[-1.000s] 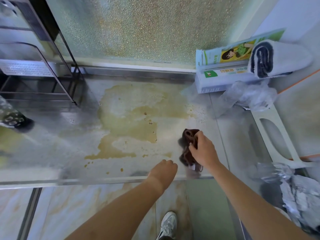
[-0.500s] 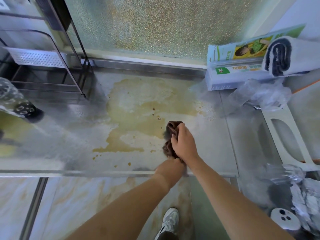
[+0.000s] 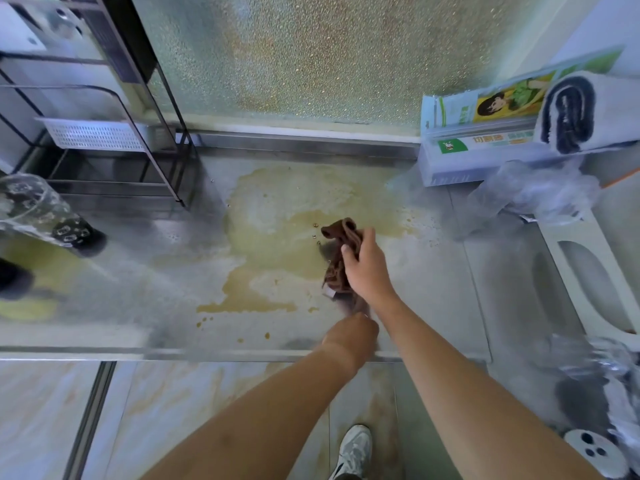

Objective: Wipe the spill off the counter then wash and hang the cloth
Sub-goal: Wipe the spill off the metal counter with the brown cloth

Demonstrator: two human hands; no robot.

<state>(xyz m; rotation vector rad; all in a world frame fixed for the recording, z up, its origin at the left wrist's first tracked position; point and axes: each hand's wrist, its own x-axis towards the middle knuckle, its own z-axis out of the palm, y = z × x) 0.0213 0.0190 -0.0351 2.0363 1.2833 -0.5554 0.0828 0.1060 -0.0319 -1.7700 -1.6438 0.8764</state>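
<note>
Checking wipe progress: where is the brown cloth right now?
In the head view, the brown cloth is bunched in the right hand at the right edge of the yellowish spill, mid-counter, just beyond the left hand.

So your counter [image 3: 433, 289] has the spill [image 3: 277, 244] dead center. The cloth [image 3: 341, 258] sits on the spill's 3 o'clock edge, under your right hand [image 3: 367, 271]. Wire rack [image 3: 114, 157] is at 10 o'clock, box [image 3: 485, 147] at 2, and the glass [image 3: 38, 216] at 9.
</note>
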